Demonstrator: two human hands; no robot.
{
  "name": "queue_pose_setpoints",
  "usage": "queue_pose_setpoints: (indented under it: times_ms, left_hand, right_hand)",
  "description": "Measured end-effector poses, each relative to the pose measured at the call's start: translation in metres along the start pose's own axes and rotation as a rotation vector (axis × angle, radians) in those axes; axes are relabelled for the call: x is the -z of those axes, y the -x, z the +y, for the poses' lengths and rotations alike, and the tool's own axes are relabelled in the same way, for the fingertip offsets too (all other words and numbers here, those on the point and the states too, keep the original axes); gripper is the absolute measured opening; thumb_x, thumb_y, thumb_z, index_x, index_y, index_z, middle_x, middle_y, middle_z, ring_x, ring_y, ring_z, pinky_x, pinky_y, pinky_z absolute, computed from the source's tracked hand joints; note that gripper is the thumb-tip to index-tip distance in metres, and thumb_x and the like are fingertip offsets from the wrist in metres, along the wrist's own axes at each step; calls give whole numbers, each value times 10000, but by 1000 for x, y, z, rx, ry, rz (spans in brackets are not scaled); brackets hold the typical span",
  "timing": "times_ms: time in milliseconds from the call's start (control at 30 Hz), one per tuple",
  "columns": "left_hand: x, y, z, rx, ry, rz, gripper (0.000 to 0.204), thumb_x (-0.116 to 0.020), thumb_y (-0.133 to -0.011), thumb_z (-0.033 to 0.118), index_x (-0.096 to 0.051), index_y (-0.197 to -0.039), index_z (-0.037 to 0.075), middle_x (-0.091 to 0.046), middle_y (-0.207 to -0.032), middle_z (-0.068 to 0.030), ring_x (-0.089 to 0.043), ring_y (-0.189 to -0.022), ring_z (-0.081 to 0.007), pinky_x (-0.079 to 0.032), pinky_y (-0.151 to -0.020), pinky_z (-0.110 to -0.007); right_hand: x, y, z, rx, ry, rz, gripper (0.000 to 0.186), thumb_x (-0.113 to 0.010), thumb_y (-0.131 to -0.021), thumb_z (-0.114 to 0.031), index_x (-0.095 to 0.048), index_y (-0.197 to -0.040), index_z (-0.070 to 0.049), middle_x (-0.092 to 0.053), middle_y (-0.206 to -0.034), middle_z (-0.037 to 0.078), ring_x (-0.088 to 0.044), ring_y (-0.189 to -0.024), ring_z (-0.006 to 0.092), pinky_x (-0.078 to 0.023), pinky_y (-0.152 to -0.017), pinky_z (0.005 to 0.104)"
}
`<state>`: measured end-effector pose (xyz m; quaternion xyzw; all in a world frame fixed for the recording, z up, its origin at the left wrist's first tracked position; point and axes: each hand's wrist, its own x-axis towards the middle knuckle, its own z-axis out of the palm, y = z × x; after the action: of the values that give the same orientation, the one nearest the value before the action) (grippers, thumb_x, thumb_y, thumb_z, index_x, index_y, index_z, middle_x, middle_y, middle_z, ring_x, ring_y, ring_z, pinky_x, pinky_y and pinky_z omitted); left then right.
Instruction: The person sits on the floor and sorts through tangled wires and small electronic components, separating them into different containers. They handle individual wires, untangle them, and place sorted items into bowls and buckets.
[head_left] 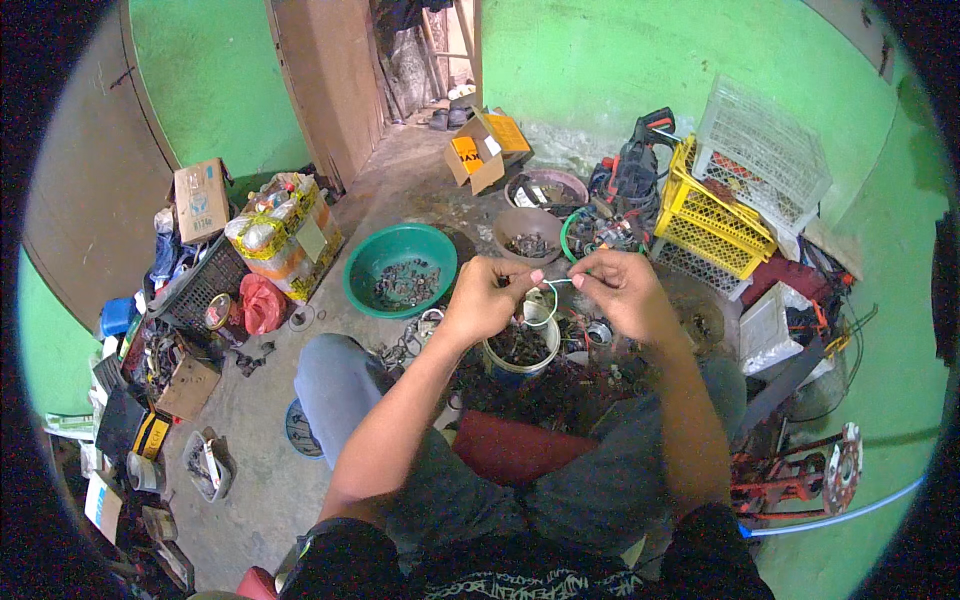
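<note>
A thin pale wire (pixel 553 308) bends in a loop between my two hands, above a white bucket (pixel 553 350). My left hand (pixel 490 297) pinches one part of it between thumb and fingertips. Just to its right, my right hand (pixel 622 290) pinches the other end, with the fingertips of both hands close together. Small dark parts fill the bucket under the loop. More small metal parts lie in a green basin (pixel 358 262) beyond my left hand.
A brown basin (pixel 505 225) and a pink-rimmed basin (pixel 575 183) hold parts farther off. Yellow crates (pixel 712 225) lean against the green wall at right. An open cardboard box (pixel 475 160) stands at the back. At left are a taped carton (pixel 315 245) and a red plastic bag (pixel 264 305).
</note>
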<state>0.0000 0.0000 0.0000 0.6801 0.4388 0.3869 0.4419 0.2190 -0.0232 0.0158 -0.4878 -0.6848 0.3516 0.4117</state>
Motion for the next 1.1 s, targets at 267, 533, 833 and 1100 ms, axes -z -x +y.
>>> queue_pose_setpoints:
  times_ms: [267, 533, 833, 1100]
  left_hand:
    - [-1, 0, -6, -65, 171, -97, 242, -610, -974, 169, -689, -871, -36, -659, -664, -60, -637, -607, -134, -501, -570, -296]
    - [0, 6, 4, -19, 322, -29, 231, -602, -986, 183, -671, -878, -9, -643, -670, -53, -622, -569, -130, -474, -505, -272]
    - [-5, 7, -1, -65, 388, 74, 219, -599, -988, 154, -666, -892, -31, -633, -685, -43, -590, -530, -103, -444, -436, -252]
    - [-5, 6, -9, -178, 132, 152, 161, -634, -945, 93, -702, -892, -43, -664, -706, -76, -595, -538, -98, -454, -491, -277]
  right_hand:
    - [-3, 5, -3, 211, 103, 153, 86, -682, -879, -17, -653, -940, 36, -672, -779, 60, -579, -719, 75, -464, -664, 253]
    - [-26, 2, 18, 170, 103, 137, 73, -650, -887, -16, -641, -956, 7, -686, -848, 119, -662, -803, 178, -509, -716, 316]
    - [-49, 4, 18, 136, -167, 123, 179, -636, -906, -6, -643, -1085, -5, -715, -927, 115, -685, -852, 187, -529, -723, 344]
    - [-41, 3, 19, 98, -307, -4, 115, -612, -913, 38, -654, -1019, 27, -703, -912, 54, -630, -800, 81, -501, -692, 234]
